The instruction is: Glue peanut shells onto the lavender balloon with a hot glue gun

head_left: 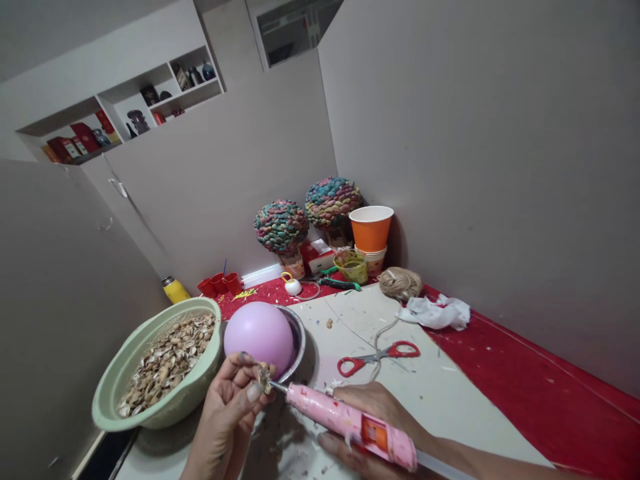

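My left hand (235, 407) pinches a small nut shell (264, 377) between thumb and fingers, just in front of the balloon. In my right hand (375, 413) is a pink hot glue gun (340, 417), its metal nozzle pointing left and reaching the shell. A clear glue stick (443, 467) sticks out of the gun's rear end. Behind my left hand, a pink-purple balloon (259, 335) sits in a metal bowl (300, 340). Left of them stands a light green colander (107, 407) holding many loose shells (170, 360).
Red-handled scissors (379, 358) lie across twine running from a twine ball (400, 283). Crumpled white tissue (437, 312) is at the right. Behind stand two shell-covered balloon ornaments (281, 227), orange paper cups (371, 230), green-handled pliers (340, 285), red cups (219, 285) and a yellow bottle (175, 290).
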Demonstrator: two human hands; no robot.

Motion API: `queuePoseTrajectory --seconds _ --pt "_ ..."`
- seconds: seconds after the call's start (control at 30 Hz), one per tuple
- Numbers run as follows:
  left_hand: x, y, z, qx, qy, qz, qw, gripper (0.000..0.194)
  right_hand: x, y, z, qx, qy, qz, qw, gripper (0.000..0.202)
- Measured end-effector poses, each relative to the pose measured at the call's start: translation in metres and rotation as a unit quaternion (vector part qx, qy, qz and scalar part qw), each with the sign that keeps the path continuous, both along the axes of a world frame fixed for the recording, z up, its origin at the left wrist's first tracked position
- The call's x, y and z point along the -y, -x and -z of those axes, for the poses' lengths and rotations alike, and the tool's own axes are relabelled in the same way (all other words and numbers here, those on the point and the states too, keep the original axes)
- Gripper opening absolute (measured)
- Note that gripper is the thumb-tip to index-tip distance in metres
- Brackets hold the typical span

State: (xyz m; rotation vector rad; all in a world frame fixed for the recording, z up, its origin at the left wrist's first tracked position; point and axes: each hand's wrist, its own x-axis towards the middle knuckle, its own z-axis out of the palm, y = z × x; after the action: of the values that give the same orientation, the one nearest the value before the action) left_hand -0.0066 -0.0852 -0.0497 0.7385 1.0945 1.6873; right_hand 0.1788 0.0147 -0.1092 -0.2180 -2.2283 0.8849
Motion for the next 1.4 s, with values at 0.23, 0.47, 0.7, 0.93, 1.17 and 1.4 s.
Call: queuePoseTrajectory --seconds 0.23,0.47,0.7,0.93,1.17,1.4 --pt "-0.002 0.002 0.0 -0.003 -0.003 0.001 1.0 0.034 0.004 0.0 -0.008 -0.007 0.018 -0.007 1.0 0.029" --pt "-0.001 0.003 0.002 -0.002 -0.007 -0.01 1.0 0.035 0.002 0.002 0.002 0.015 0.043 -0.008 0.999 0.03" --pt "-0.002 0.001 -0.001 -0.005 0.001 -0.019 1.0 0.035 0.004 -0.001 -0.003 0.013 0.038 -0.002 0.999 0.034" --pt "-0.002 -0.003 0.0 -0.016 0.005 -0.019 1.0 0.039 0.005 -0.002 -0.004 0.001 0.047 0.0 0.999 0.031" --pt "-0.003 -0.004 0.005 -0.031 0.007 -0.014 0.999 0.038 0.005 -0.003 -0.008 0.003 0.046 -0.009 0.999 0.032" --pt "-0.002 -0.003 0.003 -0.018 0.006 -0.015 1.0 0.039 0.006 -0.003 -0.016 -0.007 0.055 -0.019 0.998 0.034"
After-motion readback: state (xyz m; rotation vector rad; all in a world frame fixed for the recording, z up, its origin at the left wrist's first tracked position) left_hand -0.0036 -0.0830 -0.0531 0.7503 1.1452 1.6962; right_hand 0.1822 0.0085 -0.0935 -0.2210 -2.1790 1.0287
